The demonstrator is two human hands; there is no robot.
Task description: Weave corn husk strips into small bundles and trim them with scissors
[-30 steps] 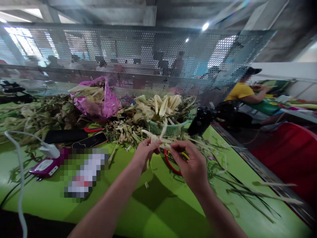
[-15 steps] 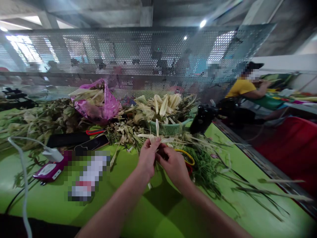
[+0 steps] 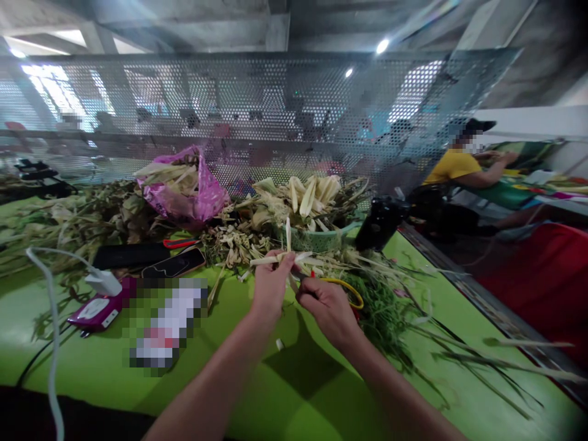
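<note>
My left hand (image 3: 271, 282) is closed in a pinch around pale corn husk strips (image 3: 288, 236). One strip stands upright and others stick out to the sides, forming a cross. Just to the right, my right hand (image 3: 328, 306) is closed on scissors with yellow and red handles (image 3: 351, 291). Their dark blade points toward the husk below my left fingertips; whether it touches is hidden. Behind my hands, a green basket (image 3: 316, 240) bears a heap of dry husks (image 3: 310, 196). A small white scrap (image 3: 279, 345) lies on the green table (image 3: 243, 380).
A pink plastic bag (image 3: 204, 196) of husks stands at the back left, near phones (image 3: 174, 263) and a purple power strip (image 3: 98, 309) with a white cable. Right are a black bottle (image 3: 379, 223), green sprigs (image 3: 386, 312) and loose stalks. Another person in yellow (image 3: 452, 168) sits far right.
My right hand has drawn slightly away from my left, so the scissor blade now shows between them. The husk strips show more plainly as a cross. The view has shifted slightly.
</note>
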